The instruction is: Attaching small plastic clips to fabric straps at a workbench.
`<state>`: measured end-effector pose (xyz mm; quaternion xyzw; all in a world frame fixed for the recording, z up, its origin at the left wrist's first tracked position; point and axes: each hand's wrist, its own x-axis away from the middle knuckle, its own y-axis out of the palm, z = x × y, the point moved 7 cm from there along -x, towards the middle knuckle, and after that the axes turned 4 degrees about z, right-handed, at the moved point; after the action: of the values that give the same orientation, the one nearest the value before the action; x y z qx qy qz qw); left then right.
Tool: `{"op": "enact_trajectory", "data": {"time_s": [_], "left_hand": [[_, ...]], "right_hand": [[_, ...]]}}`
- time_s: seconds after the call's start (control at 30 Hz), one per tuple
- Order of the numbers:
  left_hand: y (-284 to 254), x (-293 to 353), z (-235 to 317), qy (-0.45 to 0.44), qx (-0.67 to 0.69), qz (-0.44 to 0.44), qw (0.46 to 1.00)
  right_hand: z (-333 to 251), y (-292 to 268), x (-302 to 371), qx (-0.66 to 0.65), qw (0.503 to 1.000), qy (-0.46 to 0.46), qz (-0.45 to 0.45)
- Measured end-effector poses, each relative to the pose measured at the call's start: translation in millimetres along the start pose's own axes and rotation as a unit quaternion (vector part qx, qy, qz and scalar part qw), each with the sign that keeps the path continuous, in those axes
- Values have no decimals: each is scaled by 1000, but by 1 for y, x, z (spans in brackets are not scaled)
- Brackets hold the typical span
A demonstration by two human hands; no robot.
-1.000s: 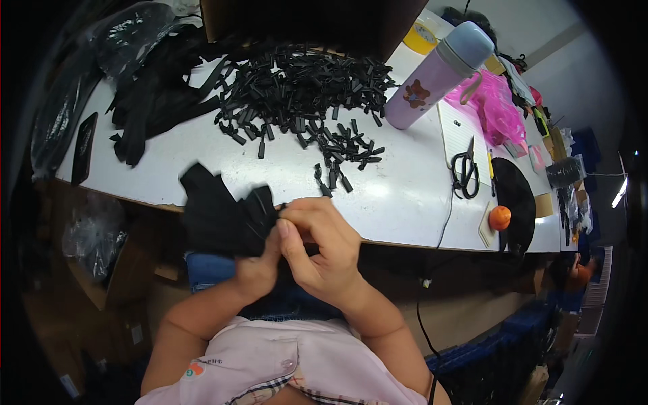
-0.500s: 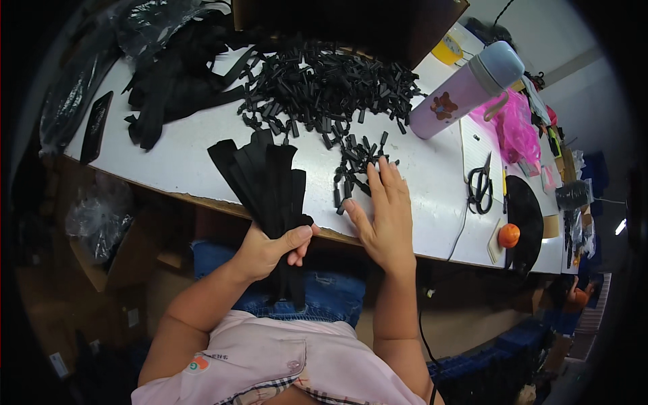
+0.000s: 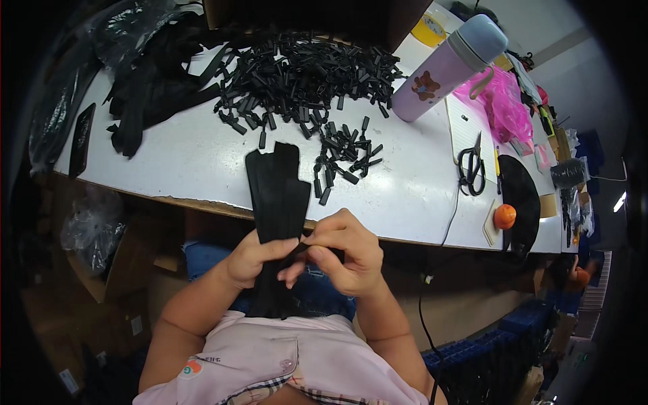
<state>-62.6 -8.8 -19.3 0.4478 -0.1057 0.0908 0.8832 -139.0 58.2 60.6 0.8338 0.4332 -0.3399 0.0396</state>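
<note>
My left hand (image 3: pixel 253 260) is closed round a bundle of black fabric strips (image 3: pixel 277 192), their upper ends over the table's front edge and their lower ends hanging towards my lap. Thumb and fingers bent in a pinch, my right hand (image 3: pixel 347 253) meets the left fingertips at the bundle's right side. Something small and dark shows at the pinch, but I cannot make out what it is. On the table beyond lies a small cluster of black zipper pulls (image 3: pixel 347 152), with a big heap of zipper pulls (image 3: pixel 304 77) behind it.
More black fabric (image 3: pixel 152 88), clear plastic (image 3: pixel 128 30) and a phone (image 3: pixel 82 140) lie at the left. To the right are a lilac flask (image 3: pixel 445 71), scissors (image 3: pixel 471 169), an orange round fruit (image 3: pixel 504 216) and a pink bag (image 3: pixel 503 111). A dark box (image 3: pixel 317 23) stands behind the heap.
My right hand has left the small cluster of zipper pulls and come back to my left hand, its fingers now pinched. The fanned strips are now gathered closer together.
</note>
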Motion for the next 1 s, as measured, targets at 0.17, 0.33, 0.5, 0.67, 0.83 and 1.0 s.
{"op": "enact_trajectory", "data": {"time_s": [0.17,0.33,0.5,0.67,0.83,1.0], "left_hand": [[-5,2,11,102,-80,22,991],[-7,14,25,246,-391,145,875],[6,11,29,287,-328,146,888],[23,18,42,383,-519,58,762],[4,15,32,346,-399,159,834],[-15,9,28,265,-306,204,892]], "right_hand": [[9,1,9,-30,990,117,69],[29,5,23,-136,949,279,49],[28,7,18,-25,978,205,28],[52,20,37,-229,913,334,60],[59,21,36,-283,859,425,46],[43,-25,-16,534,840,69,59]]}}
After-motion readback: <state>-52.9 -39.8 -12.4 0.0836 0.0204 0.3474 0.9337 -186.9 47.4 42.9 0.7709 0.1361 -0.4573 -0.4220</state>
